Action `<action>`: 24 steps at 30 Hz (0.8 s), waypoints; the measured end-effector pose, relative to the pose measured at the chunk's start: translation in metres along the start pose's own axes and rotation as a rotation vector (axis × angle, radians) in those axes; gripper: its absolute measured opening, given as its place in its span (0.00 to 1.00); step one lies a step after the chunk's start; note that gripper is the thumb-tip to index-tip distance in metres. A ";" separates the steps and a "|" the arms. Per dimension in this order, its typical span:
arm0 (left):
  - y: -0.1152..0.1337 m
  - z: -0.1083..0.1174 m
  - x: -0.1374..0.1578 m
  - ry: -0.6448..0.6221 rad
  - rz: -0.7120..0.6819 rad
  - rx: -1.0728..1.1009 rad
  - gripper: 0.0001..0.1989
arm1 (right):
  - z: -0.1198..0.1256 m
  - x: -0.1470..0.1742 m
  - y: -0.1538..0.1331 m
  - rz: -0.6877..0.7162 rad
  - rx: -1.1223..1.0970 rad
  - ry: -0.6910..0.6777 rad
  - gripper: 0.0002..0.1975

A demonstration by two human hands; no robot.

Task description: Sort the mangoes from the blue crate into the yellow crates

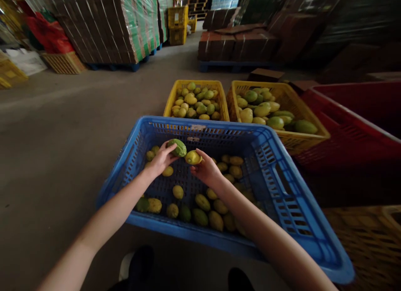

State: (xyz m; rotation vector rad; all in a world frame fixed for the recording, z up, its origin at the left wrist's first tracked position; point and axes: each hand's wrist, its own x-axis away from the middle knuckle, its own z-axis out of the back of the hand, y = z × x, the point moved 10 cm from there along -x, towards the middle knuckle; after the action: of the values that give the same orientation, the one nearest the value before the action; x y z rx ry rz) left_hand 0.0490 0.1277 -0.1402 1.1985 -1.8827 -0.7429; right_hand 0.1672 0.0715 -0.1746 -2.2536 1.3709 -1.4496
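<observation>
My left hand (pixel 162 159) is closed around a green papaya (pixel 178 148), thumb on top, over the far part of a large blue crate (pixel 200 236). Close beside it, my right hand (pixel 207 169) grips a smaller yellow papaya (pixel 193 157) from the right; the two fruits nearly touch. Below the hands, several yellow and green papayas lie loose on the crate's slotted floor, such as a yellow one (pixel 178 192) near the middle. More are bunched along the near wall and the right side. My right forearm hides part of that group.
Behind the blue crate stand two yellow crates, one (pixel 169 99) at centre and another (pixel 313 128) to its right, both filled with similar fruit. A red crate (pixel 351 132) is at the right. Wrapped pallet stacks (pixel 138 27) and flattened cardboard (pixel 236 46) stand farther back.
</observation>
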 end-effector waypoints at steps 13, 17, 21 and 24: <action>-0.007 -0.003 0.002 -0.021 -0.076 -0.382 0.16 | -0.006 0.002 -0.040 0.398 -0.046 -0.118 0.03; 0.008 -0.002 0.004 -0.005 -0.176 -0.495 0.15 | -0.001 -0.001 -0.047 0.495 0.206 -0.100 0.15; 0.041 -0.003 0.012 0.063 -0.381 -0.567 0.21 | -0.014 0.011 -0.056 0.722 0.568 -0.143 0.25; 0.057 -0.021 0.027 0.002 -0.478 -0.635 0.27 | -0.019 0.030 -0.067 0.922 0.782 -0.034 0.26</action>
State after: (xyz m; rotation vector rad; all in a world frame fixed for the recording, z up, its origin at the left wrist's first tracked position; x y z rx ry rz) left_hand 0.0328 0.1237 -0.0760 1.2133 -1.1986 -1.4610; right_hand 0.1972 0.0939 -0.1090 -0.9516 1.2335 -1.2383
